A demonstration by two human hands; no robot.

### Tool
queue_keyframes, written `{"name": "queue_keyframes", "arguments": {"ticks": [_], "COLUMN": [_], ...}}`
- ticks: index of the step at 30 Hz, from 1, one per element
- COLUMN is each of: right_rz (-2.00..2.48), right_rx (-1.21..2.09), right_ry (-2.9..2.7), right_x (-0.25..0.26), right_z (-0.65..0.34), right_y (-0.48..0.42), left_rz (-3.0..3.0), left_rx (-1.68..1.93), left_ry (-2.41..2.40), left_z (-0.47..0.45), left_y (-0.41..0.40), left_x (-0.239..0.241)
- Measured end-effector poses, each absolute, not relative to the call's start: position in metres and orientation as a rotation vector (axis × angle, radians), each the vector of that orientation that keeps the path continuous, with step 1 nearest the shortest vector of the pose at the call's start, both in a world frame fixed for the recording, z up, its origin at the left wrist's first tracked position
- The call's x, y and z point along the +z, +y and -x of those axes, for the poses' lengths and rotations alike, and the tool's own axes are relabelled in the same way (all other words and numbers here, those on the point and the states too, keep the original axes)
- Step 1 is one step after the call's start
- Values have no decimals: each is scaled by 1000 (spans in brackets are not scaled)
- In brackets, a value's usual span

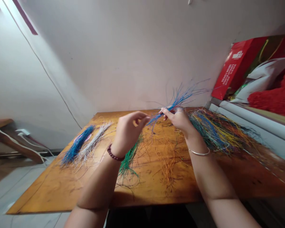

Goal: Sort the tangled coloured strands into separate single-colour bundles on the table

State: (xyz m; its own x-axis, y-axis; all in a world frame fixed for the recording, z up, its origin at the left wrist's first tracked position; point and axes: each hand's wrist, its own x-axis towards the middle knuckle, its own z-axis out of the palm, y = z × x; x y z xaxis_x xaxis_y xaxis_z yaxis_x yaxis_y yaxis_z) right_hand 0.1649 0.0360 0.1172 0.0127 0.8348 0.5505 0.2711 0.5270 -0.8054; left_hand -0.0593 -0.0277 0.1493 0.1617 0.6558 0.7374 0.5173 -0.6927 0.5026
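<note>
A bundle of thin blue wires (179, 100) is gripped in my right hand (177, 117), above the far part of the table. Its loose ends fan out up and to the right. My left hand (131, 125) is at the bundle's lower left end, thumb and fingertips pinched together there. Whether a single strand lies between those fingertips is too fine to make out. Under my left hand lies a green wire bundle (130, 161), partly hidden by the wrist. Scattered orange wires (166, 161) lie on the table between my forearms.
On the wooden table (61, 193), a dark blue bundle (78, 145) and a white bundle (95, 142) lie at left. A mixed pile of coloured wires (216, 131) lies at right. Beyond it stands a red bag (237, 63). A wall rises behind the table.
</note>
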Motion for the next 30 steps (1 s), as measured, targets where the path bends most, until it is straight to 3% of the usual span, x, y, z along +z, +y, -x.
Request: {"name": "queue_keyframes", "arguments": {"ticks": [7, 30], "right_rz": [973, 963], "right_rx": [719, 723], "right_ry": [-1514, -1455], "right_x": [114, 116], "right_z": [-137, -135], "right_y": [29, 25], "left_rz": [-2665, -2837], "left_rx": [1422, 1400], "left_ry": [1500, 1684], "left_z": [39, 35], "left_y": [-16, -8], "left_x": [128, 119]}}
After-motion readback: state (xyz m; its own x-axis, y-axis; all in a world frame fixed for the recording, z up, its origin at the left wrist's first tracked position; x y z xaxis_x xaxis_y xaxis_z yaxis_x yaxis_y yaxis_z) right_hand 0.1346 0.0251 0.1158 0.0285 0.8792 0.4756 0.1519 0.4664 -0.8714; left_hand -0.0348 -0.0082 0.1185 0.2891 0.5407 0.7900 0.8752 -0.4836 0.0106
